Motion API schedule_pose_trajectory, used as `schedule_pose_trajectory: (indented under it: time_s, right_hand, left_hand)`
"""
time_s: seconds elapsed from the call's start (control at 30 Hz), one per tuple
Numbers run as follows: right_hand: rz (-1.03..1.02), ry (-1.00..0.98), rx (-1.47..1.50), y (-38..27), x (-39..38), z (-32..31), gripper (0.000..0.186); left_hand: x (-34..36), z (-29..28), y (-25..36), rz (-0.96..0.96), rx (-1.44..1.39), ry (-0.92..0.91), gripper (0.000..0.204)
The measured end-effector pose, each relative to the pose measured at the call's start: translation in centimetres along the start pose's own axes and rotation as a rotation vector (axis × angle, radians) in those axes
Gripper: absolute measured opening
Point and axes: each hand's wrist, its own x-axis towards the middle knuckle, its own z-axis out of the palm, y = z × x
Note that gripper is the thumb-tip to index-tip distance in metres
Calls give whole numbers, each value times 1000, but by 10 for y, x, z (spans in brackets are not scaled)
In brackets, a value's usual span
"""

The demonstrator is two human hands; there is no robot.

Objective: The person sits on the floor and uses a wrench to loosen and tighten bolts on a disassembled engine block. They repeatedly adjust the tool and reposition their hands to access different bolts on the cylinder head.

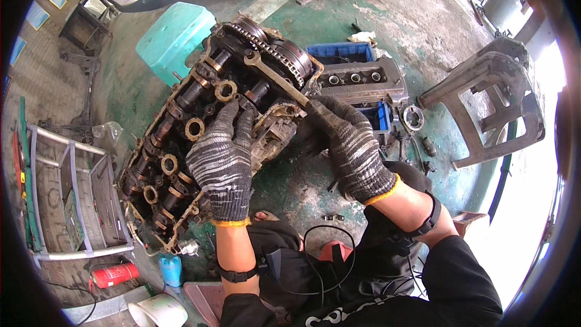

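Observation:
A greasy engine cylinder head lies at a slant before me, with camshafts, a timing chain and round sprockets at its far end. My right hand, in a striped knit glove, is closed round the near end of a wrench. The wrench's far jaw lies over the head beside the chain. My left hand, gloved alike, is over the middle of the head. Its thumb and forefinger come close together at a dark part by a ring-shaped spark plug tube; what they hold is hidden.
A turquoise plastic container stands behind the head. To the right are a valve cover, a blue crate, loose parts and a metal stand. A ladder-like metal frame and a red fire extinguisher are at left.

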Motion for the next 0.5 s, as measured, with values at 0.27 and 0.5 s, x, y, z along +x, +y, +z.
schedule_pose_trajectory:
  time_s: [0.27, 0.5]
  right_hand:
    - [124, -151, -71, 3, -4, 18, 36]
    - [233, -269, -46, 14, 1, 35, 26]
  left_hand:
    - [-2, 8, -11, 102, 23, 115, 27]
    - [-3, 11, -14, 137, -157, 116, 27]
